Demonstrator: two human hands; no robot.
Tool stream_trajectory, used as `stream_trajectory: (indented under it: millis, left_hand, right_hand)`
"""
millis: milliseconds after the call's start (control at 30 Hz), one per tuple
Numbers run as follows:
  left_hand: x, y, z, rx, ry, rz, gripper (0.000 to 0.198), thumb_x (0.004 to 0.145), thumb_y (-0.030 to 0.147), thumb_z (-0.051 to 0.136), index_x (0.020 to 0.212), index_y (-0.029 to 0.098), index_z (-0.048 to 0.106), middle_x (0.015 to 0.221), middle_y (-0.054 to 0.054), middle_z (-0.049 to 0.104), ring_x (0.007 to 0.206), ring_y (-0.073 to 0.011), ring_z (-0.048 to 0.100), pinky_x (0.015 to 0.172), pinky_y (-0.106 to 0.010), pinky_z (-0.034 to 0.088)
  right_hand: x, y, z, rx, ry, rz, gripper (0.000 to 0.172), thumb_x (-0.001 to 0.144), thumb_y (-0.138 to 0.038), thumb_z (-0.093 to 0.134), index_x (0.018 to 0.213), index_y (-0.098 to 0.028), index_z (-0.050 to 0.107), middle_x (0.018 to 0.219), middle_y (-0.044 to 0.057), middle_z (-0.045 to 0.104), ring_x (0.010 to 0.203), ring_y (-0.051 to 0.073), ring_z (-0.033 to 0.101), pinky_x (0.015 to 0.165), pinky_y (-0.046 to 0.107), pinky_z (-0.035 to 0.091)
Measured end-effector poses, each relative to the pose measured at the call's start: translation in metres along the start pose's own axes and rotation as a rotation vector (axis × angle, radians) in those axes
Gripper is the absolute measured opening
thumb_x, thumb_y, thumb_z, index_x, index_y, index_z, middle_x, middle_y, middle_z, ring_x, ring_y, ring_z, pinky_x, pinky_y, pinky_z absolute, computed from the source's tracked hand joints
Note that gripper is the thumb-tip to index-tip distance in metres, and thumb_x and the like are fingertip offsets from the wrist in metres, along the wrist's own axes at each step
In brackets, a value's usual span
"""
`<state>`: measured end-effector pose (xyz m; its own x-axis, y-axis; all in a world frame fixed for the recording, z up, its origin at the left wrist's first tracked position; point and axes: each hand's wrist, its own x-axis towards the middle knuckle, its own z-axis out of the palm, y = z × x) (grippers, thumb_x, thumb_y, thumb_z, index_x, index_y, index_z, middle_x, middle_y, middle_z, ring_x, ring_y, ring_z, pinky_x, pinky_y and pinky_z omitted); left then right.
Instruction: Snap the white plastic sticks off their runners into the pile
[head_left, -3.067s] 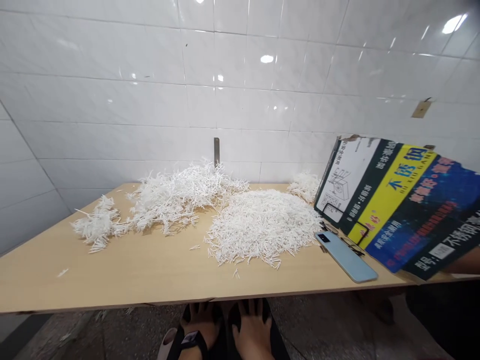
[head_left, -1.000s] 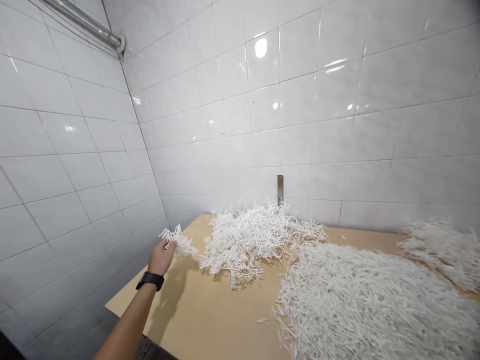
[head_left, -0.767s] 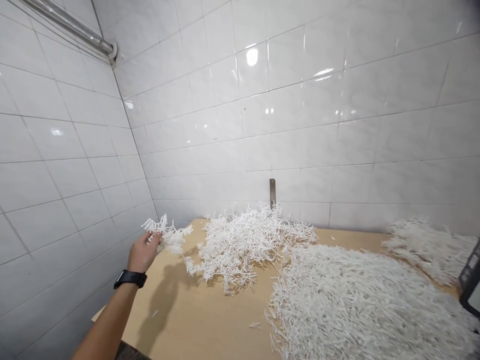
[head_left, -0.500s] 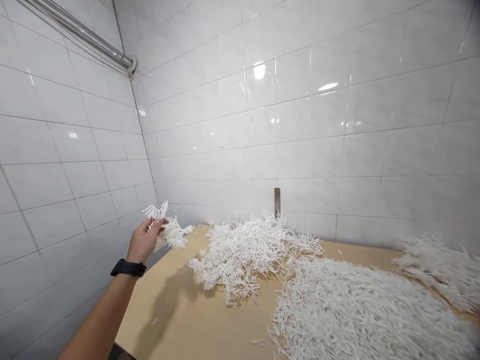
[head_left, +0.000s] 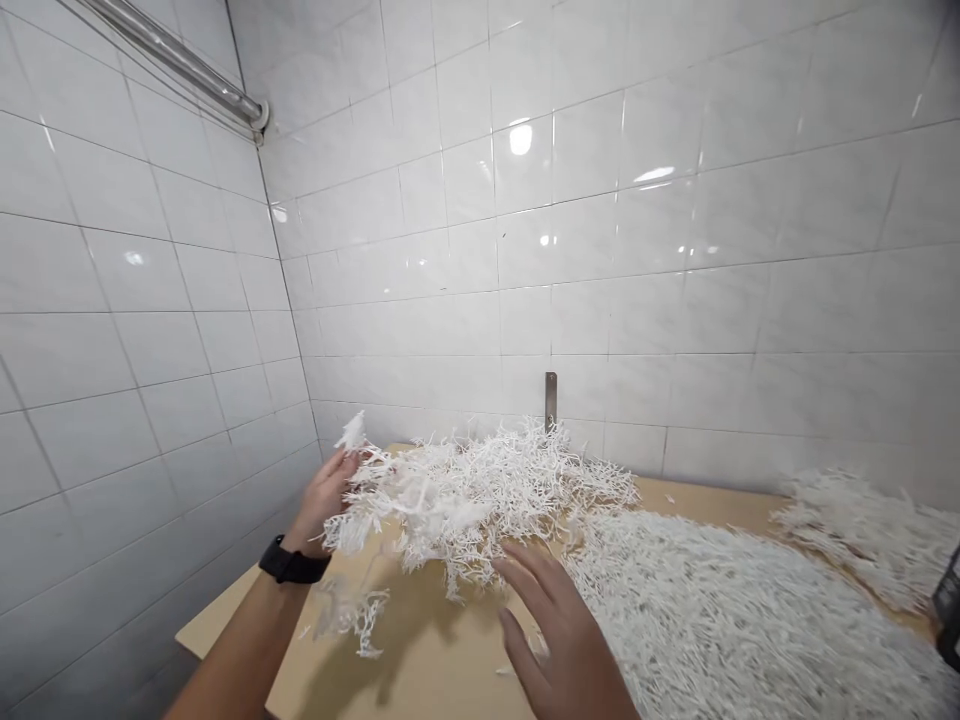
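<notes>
My left hand (head_left: 326, 497), with a black band at its wrist, is at the left of the board, closed on a loose clump of white branched plastic-looking pieces (head_left: 367, 495). Its fingertips are partly hidden by the clump. A smaller white tuft (head_left: 352, 610) hangs in the air below it, blurred. My right hand (head_left: 559, 635) is over the front of the board, its thumb and fingers apart and nothing in them. Just beyond it lies a tangled heap of the same white pieces (head_left: 510, 480).
A wide, flatter pile of short white strands (head_left: 735, 610) covers the right side of the tan board (head_left: 427, 660). Another heap (head_left: 870, 535) sits far right, near a dark object (head_left: 949, 600) at the edge. A metal strip (head_left: 551, 400) stands against the tiled wall (head_left: 465, 240).
My left hand has moved right and a little lower with its white clump, toward the middle heap. My right hand has come into view from below. A tuft is now in the air.
</notes>
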<state>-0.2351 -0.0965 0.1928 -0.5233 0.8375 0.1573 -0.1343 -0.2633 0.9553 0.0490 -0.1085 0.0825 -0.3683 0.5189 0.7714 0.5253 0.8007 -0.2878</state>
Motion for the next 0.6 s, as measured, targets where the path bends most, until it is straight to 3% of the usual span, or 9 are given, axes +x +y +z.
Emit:
stream_trajectory:
  millis: [33, 100, 167, 233, 300, 400, 600]
  left_hand:
    - [-0.006, -0.006, 0.007, -0.019, -0.055, -0.025, 0.053, 0.055, 0.044, 0.081, 0.096, 0.017, 0.063, 0.09, -0.006, 0.07, 0.067, -0.018, 0.067, 0.056, -0.026, 0.052]
    - [-0.017, -0.018, 0.022, -0.037, -0.179, -0.067, 0.053, 0.057, 0.046, 0.08, 0.098, 0.017, 0.063, 0.089, -0.007, 0.07, 0.071, -0.0202, 0.068, 0.061, -0.027, 0.053]
    - [-0.024, -0.029, 0.034, -0.039, -0.289, -0.095, 0.051, 0.06, 0.047, 0.079, 0.098, 0.017, 0.063, 0.089, -0.008, 0.07, 0.073, -0.0212, 0.069, 0.064, -0.029, 0.053]
    - [-0.025, -0.037, 0.041, -0.015, -0.327, -0.095, 0.046, 0.062, 0.048, 0.077, 0.093, 0.016, 0.064, 0.085, -0.007, 0.069, 0.068, -0.0185, 0.067, 0.061, -0.027, 0.052]
    - [-0.016, -0.043, 0.04, 0.003, -0.254, -0.055, 0.042, 0.06, 0.049, 0.078, 0.08, 0.015, 0.062, 0.073, -0.004, 0.066, 0.057, -0.0139, 0.063, 0.052, -0.023, 0.049]
    - [0.009, -0.047, 0.026, -0.043, -0.061, 0.03, 0.043, 0.056, 0.05, 0.078, 0.068, 0.016, 0.053, 0.057, 0.004, 0.056, 0.046, -0.0087, 0.053, 0.045, -0.02, 0.044]
    - [0.048, -0.046, -0.003, -0.066, 0.12, 0.044, 0.026, 0.068, 0.033, 0.07, 0.071, 0.016, 0.05, 0.055, 0.006, 0.05, 0.041, -0.0051, 0.046, 0.047, -0.021, 0.047]
  right_hand:
    - [0.022, -0.007, 0.005, 0.015, -0.036, 0.062, 0.048, 0.087, -0.03, 0.055, 0.134, -0.028, 0.049, 0.135, 0.006, 0.055, 0.124, 0.026, 0.051, 0.1, 0.043, 0.046]
    - [0.057, -0.016, 0.018, 0.038, -0.119, 0.2, 0.074, 0.077, -0.047, 0.064, 0.142, -0.023, 0.038, 0.142, 0.011, 0.047, 0.13, 0.034, 0.042, 0.103, 0.054, 0.038]
    - [0.077, -0.02, 0.033, 0.072, -0.196, 0.332, 0.088, 0.075, -0.043, 0.067, 0.148, -0.021, 0.024, 0.136, 0.014, 0.052, 0.127, 0.036, 0.045, 0.104, 0.056, 0.033]
    - [0.082, -0.017, 0.046, 0.112, -0.291, 0.432, 0.082, 0.079, -0.027, 0.061, 0.149, -0.019, 0.019, 0.114, 0.013, 0.066, 0.11, 0.031, 0.058, 0.098, 0.05, 0.038]
    - [0.077, -0.011, 0.054, 0.136, -0.37, 0.486, 0.077, 0.079, -0.012, 0.051, 0.149, -0.02, 0.02, 0.097, 0.01, 0.071, 0.093, 0.027, 0.065, 0.082, 0.039, 0.046]
    - [0.061, -0.003, 0.054, 0.116, -0.437, 0.536, 0.072, 0.081, -0.012, 0.045, 0.148, -0.019, 0.022, 0.089, 0.011, 0.07, 0.08, 0.026, 0.065, 0.06, 0.029, 0.042]
    - [0.044, -0.006, 0.038, 0.105, -0.428, 0.547, 0.045, 0.085, -0.026, 0.044, 0.129, -0.02, 0.052, 0.101, 0.013, 0.069, 0.091, 0.028, 0.064, 0.07, 0.033, 0.043]
